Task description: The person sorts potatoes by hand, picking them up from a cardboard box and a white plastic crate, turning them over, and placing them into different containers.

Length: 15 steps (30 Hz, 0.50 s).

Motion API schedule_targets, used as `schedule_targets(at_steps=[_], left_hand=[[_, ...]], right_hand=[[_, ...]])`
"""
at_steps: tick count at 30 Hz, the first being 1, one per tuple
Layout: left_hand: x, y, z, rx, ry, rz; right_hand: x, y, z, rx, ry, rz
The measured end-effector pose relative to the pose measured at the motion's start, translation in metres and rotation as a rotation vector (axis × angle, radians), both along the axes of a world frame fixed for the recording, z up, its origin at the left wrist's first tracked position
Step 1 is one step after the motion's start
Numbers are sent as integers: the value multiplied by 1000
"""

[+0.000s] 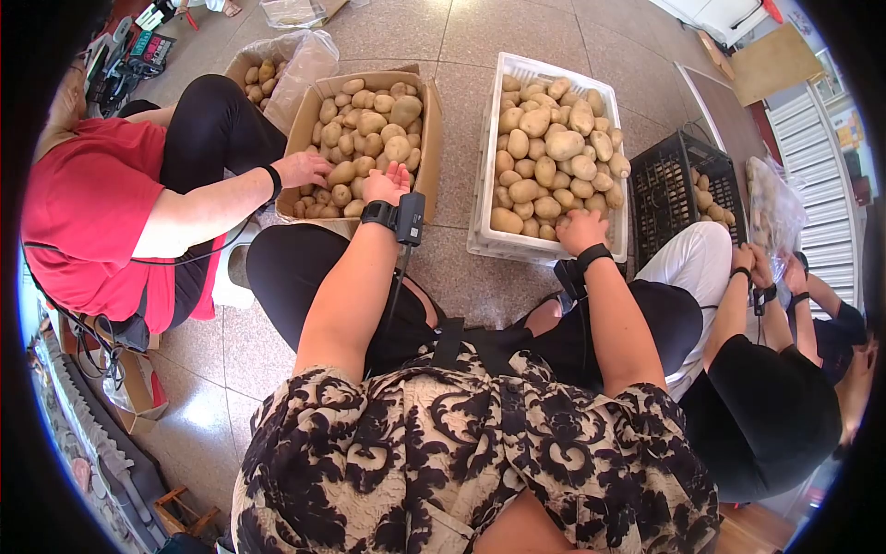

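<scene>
My left hand point(388, 183) is at the near right corner of a cardboard box point(430, 138) filled with potatoes point(371, 123). Its palm is turned up, the fingers are stretched out, and I see nothing in it. At the near edge of a white plastic crate point(620, 222), my right hand point(583, 229) lies on the heaped potatoes point(564, 144) with its fingers apart. The undersides of those fingers are hidden, and no potato shows clearly gripped in them. Each of my wrists wears a black strap with a small device.
To the left, a co-worker in a red shirt point(92, 189) reaches a hand point(303, 170) into the same cardboard box. A black crate point(688, 185) with some potatoes stands at right, beside other seated people point(775, 397). Behind the box sits a plastic-lined carton point(309, 57) of potatoes.
</scene>
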<state>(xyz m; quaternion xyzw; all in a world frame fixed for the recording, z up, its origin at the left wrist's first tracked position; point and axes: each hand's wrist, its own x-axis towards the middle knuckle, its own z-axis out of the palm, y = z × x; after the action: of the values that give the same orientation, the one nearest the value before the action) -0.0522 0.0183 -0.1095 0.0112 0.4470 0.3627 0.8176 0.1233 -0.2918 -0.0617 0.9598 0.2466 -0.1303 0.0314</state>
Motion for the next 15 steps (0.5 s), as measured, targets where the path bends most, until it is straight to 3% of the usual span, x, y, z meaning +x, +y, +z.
schedule_targets(at_steps=[11,13,15], left_hand=[[3,-16,12,-54,-5,-85],[4,-18,12,-47,-16,-140],[6,-21,11,-40,-19,-175]], right_hand=[[1,3,21,-107,50,42],[-2,4,27,-7,156,-140],[-3,3,28,38,144,-130]])
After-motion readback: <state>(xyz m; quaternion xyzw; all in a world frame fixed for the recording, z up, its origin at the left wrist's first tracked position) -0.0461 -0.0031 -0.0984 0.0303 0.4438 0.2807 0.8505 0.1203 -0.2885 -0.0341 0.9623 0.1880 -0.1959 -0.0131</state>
